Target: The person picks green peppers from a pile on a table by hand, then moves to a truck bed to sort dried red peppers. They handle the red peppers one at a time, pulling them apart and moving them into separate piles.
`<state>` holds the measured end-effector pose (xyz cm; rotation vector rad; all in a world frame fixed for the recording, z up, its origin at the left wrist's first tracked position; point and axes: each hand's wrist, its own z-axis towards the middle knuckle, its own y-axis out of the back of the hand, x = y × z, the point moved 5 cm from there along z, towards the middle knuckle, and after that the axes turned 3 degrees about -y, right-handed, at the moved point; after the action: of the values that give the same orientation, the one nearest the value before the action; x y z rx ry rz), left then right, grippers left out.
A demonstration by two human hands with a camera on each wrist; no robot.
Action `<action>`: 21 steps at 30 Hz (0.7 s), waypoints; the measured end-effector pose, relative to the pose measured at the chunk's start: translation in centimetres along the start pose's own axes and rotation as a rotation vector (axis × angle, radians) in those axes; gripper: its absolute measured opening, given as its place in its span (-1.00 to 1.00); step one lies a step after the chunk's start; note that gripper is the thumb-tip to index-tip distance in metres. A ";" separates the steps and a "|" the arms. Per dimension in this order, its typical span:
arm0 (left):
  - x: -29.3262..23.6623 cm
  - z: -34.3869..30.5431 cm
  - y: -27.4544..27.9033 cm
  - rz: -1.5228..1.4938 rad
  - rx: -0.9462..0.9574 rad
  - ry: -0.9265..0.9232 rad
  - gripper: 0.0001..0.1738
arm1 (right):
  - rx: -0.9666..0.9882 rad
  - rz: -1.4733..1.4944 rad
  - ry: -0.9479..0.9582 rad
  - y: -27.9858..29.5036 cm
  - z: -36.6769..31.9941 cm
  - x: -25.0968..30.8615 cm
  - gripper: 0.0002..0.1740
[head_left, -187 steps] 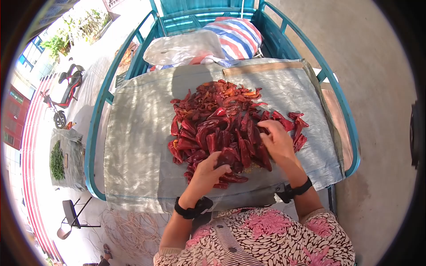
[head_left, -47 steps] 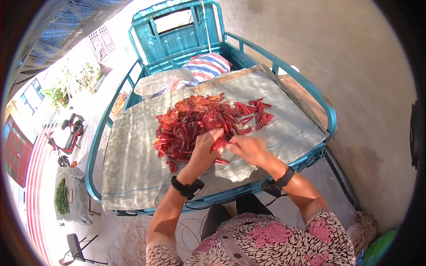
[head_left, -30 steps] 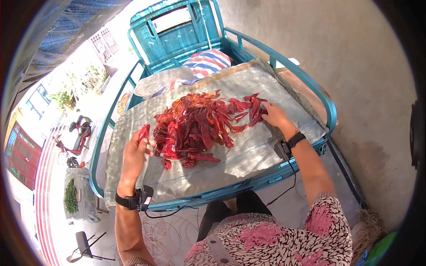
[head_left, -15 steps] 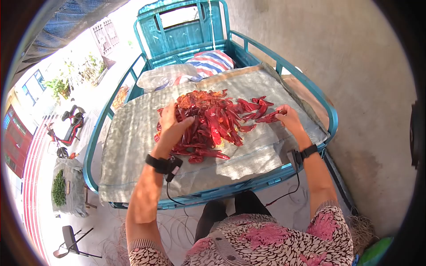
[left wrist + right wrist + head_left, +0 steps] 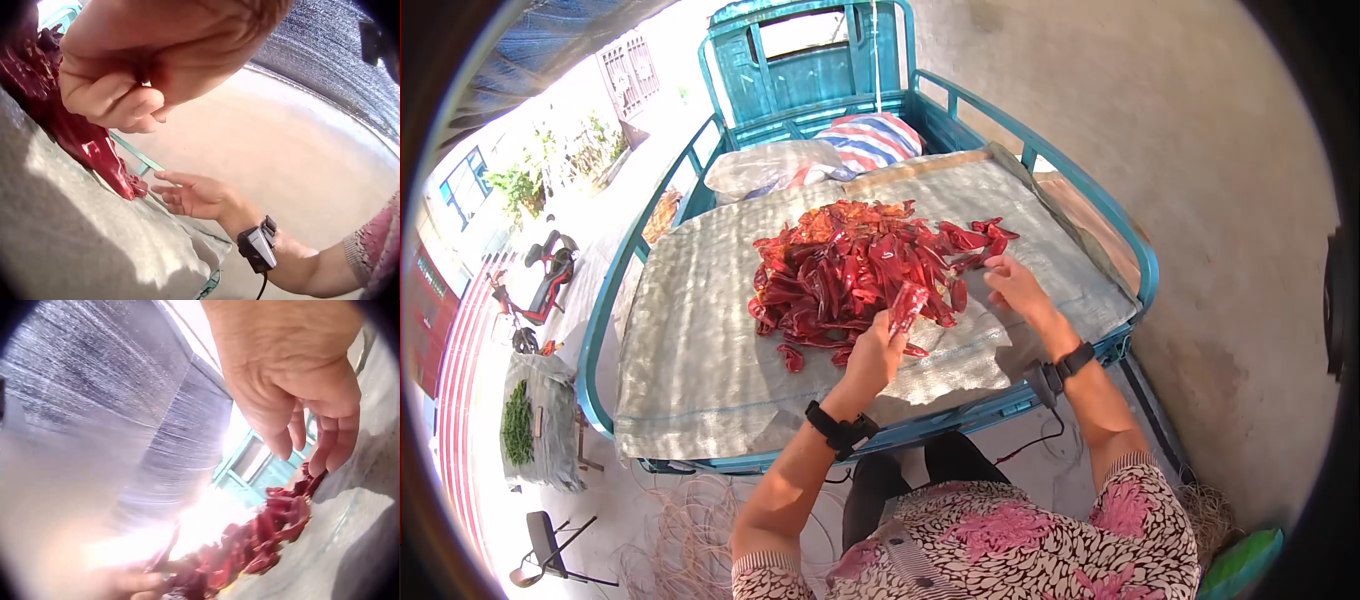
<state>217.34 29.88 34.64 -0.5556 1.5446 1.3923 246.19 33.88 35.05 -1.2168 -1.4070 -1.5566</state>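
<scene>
A heap of dried red peppers (image 5: 825, 275) lies on a pale woven sheet (image 5: 690, 330). My left hand (image 5: 872, 358) pinches one red pepper (image 5: 907, 306) upright over the heap's near edge. To the right, my right hand (image 5: 1020, 290) is held over the sheet beside a few outlying peppers (image 5: 980, 240), its fingers loosely bent and holding nothing. In the right wrist view the fingers of the right hand (image 5: 300, 400) hang relaxed above the sheet. The left wrist view has the left hand (image 5: 137, 69) large, with curled fingers; its pepper is hard to make out there.
Teal cart rails (image 5: 1090, 190) flank the sheet. Behind it lie a striped sack (image 5: 870, 142) and a pale sack (image 5: 772, 168). At the left are a scooter (image 5: 550, 280), a stand with green produce (image 5: 518, 425) and a folding chair (image 5: 545, 545).
My left hand has moved right and toward me, from the heap's left side, and now holds a pepper. The right hand has let go of its pepper and shifted slightly left.
</scene>
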 end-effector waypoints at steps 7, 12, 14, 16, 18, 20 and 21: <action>-3.2 0.7 5.0 0.413 -0.379 -0.051 -0.29 | -0.075 -0.202 -0.119 1.1 7.4 -2.1 -0.54; -3.4 -1.5 3.8 0.328 -0.467 -0.215 -0.47 | -0.199 0.076 -0.157 1.1 9.0 -4.6 -0.60; -2.7 -1.9 2.7 0.149 -0.341 -0.143 -0.55 | -0.251 0.213 -0.112 1.5 8.9 -5.9 -0.66; -2.9 -3.2 1.6 0.171 -0.369 -0.226 -0.63 | -0.297 0.286 -0.089 2.0 7.4 -5.7 -0.73; -2.7 -4.0 0.4 0.224 -0.343 -0.282 -0.64 | -0.331 0.298 -0.082 2.4 5.6 -4.7 -0.81; -2.1 -4.7 -0.5 0.281 -0.380 -0.312 -0.61 | -0.339 0.425 -0.065 2.5 4.0 -3.8 -0.80; -1.7 -5.0 -0.7 0.328 -0.396 -0.303 -0.59 | -0.342 0.491 -0.056 2.7 3.3 -3.5 -0.80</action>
<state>216.99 24.63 35.23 -0.3090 1.1539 1.9578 250.42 36.41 32.48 -1.6697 -0.7994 -1.4464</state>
